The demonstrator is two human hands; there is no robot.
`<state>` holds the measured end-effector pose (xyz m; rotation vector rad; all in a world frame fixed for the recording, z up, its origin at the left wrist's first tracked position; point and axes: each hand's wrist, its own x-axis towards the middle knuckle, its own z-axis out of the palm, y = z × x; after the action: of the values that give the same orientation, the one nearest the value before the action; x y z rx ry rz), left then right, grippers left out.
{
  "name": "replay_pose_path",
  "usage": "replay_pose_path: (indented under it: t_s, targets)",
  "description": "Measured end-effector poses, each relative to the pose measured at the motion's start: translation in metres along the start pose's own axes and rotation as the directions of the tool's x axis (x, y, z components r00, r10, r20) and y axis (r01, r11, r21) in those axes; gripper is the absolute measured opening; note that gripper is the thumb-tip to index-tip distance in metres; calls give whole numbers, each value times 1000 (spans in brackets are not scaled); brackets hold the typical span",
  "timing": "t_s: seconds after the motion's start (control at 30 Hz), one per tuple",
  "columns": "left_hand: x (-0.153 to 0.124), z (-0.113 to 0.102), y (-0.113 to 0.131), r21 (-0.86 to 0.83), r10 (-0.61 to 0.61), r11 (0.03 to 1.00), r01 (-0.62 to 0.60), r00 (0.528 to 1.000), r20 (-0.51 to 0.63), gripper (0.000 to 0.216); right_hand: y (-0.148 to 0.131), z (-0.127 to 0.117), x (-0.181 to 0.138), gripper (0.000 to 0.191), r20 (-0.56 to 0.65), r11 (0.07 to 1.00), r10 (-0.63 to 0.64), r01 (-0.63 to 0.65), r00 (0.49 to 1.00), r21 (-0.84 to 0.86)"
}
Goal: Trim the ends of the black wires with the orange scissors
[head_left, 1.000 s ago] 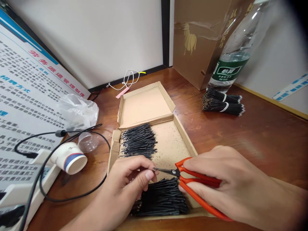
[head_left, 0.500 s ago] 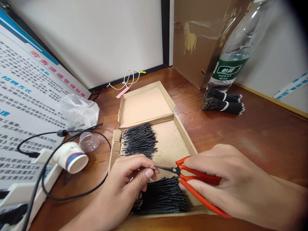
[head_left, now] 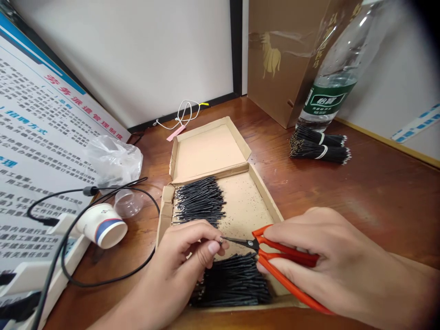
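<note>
Left hand (head_left: 184, 256): pinched on what looks like a wire end (head_left: 221, 241), over the box (head_left: 266, 192)
Far pile (head_left: 201, 199): loose black wires in box; done or not, can't tell
Near pile (head_left: 239, 282): same
Scissors (head_left: 252, 244): tips at the wire end; dark bits (head_left: 233, 217) suggest some cutting done
Bundles (head_left: 320, 146): two, banded on bench (head_left: 374, 197), likely left
Right hand (head_left: 330, 256): closed around scissor handles

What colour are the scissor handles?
The scissor handles are orange-red, best seen in the head view.

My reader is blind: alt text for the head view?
The right hand holds orange-handled scissors to a tiny piece pinched in the fingers of the left hand, over an open cardboard box with two piles of black wires.
</note>
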<state>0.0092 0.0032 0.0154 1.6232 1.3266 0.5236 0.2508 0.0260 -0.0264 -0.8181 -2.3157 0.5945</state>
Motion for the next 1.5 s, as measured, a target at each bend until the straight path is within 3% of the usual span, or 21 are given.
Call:
replay_pose_path:
  t_s: [0.13,0.4,0.63,0.93,1.17,1.4,1.5]
  targets:
    - [-2,1,-2,-32,-40,999,40,999,5,27,-3,-1,0,13,-31,999,32,-33,999,-30]
    - [1,3,-1,-62,-54,997,55,999,3,26,0,-1,1,27,-9,1000,-12,12,1000,-15]
    - [-2,4,-6,-208,-103,973,104,995,16,21,-3,-1,-2,13,-3,998,50,-50,999,-33]
    - [0,5,-3,-309,-96,945,107,994,50,20,-1,-1,2,31,-11,1000,11,-12,1000,-8]
    - [-1,4,-2,-343,-94,933,110,994,63,17,-4,0,-4,12,-5,995,96,-96,995,1]
    - [-2,6,-1,-366,-85,924,111,993,87,16,-3,0,-4,27,20,998,59,-59,998,-4]
    - [-4,6,0,-383,-89,917,114,993,81,15,-3,0,-4,23,6,998,62,-62,998,-20]
